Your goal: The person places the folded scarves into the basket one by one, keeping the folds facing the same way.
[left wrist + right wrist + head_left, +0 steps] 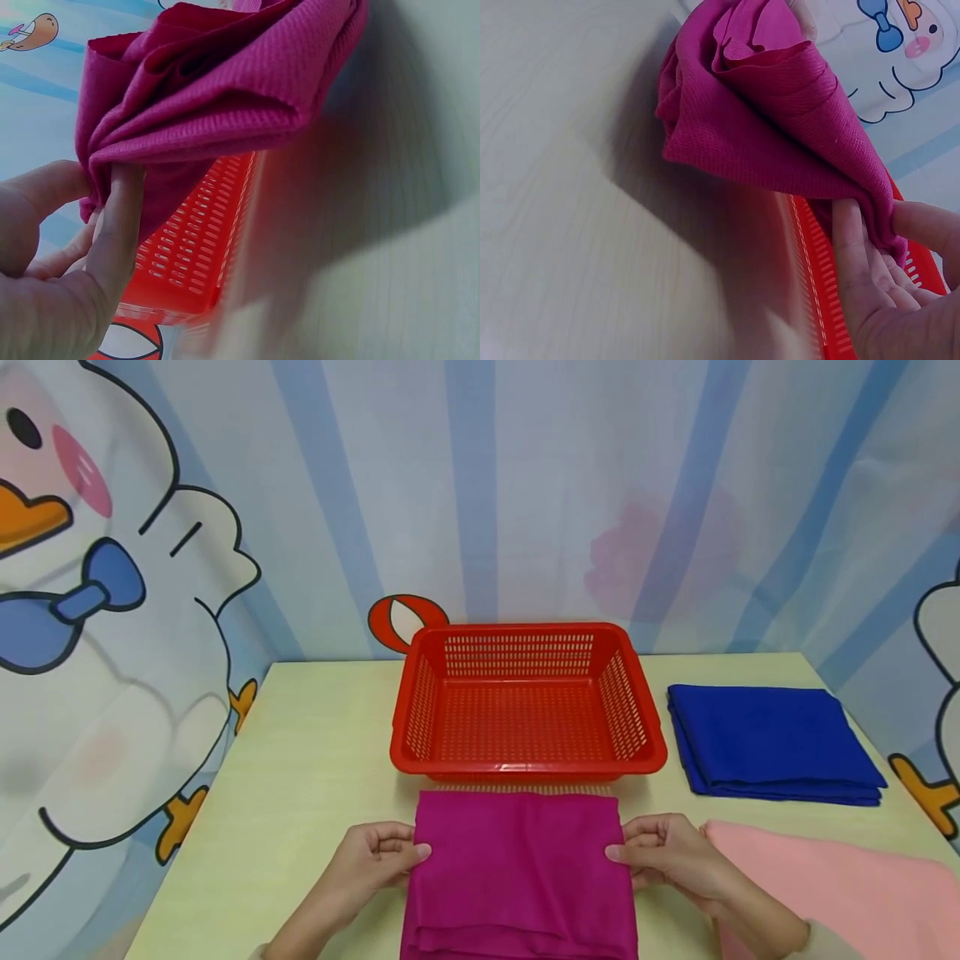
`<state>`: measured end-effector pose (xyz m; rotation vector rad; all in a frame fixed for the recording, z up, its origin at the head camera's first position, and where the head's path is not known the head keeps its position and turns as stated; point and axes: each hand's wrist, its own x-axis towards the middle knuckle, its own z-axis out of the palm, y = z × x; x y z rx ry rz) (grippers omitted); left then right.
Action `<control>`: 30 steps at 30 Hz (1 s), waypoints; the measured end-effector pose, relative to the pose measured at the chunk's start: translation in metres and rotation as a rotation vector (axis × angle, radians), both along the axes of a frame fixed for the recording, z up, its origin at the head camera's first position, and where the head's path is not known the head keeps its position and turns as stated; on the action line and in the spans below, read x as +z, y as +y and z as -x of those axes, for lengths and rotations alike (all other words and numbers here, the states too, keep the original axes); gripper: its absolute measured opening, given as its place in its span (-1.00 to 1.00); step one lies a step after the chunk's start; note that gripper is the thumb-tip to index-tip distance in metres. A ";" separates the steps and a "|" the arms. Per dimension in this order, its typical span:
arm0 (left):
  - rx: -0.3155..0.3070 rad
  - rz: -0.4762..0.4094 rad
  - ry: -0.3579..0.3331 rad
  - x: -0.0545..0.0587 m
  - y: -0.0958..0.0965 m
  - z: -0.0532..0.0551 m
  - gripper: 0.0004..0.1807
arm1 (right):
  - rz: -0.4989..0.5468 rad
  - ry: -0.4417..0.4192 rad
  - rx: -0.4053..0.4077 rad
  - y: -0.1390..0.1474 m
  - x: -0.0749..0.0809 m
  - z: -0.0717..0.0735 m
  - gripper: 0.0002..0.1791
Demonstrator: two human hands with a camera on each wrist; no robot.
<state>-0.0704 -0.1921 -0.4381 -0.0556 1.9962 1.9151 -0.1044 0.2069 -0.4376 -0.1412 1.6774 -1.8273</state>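
Observation:
A folded magenta cloth (517,868) spans the space between my two hands, in front of the red basket. My left hand (375,860) pinches its left edge, thumb on top and fingers beneath. At the opposite edge my right hand (671,856) pinches it the same way. Both wrist views show the cloth (217,97) in several layers, raised over the table with a shadow below. In the right wrist view the thumb and fingers of the right hand (907,292) grip a gathered corner.
The red plastic basket (517,768), with slotted walls and nothing in it, stands at the table's back middle. A folded blue cloth (772,739) lies at the back right. Nearer, a pink cloth (840,885) lies partly behind my right forearm. A printed curtain (540,485) hangs behind the table.

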 end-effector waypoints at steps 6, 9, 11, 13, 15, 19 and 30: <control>0.009 -0.001 -0.002 0.000 0.000 0.000 -0.68 | -0.008 0.000 0.000 0.000 0.001 0.000 -0.90; 0.010 -0.002 -0.001 0.001 -0.001 0.000 -0.68 | -0.009 0.000 0.000 -0.001 0.001 0.000 -0.91; 0.011 0.001 -0.005 0.002 -0.001 0.000 -0.68 | -0.008 0.000 0.001 -0.001 0.001 0.000 -0.91; 0.009 0.005 -0.001 0.003 -0.001 0.000 -0.68 | -0.008 0.002 0.001 -0.001 0.001 0.000 -0.91; 0.014 0.012 -0.005 0.004 -0.001 0.000 -0.67 | -0.011 0.004 0.001 -0.001 0.002 0.000 -0.92; 0.013 0.012 -0.006 0.006 -0.001 -0.001 -0.68 | -0.022 0.011 0.000 -0.002 0.004 0.000 -0.92; 0.002 0.007 0.015 0.015 -0.001 -0.002 -0.68 | -0.038 0.005 -0.017 -0.002 0.014 -0.001 -0.93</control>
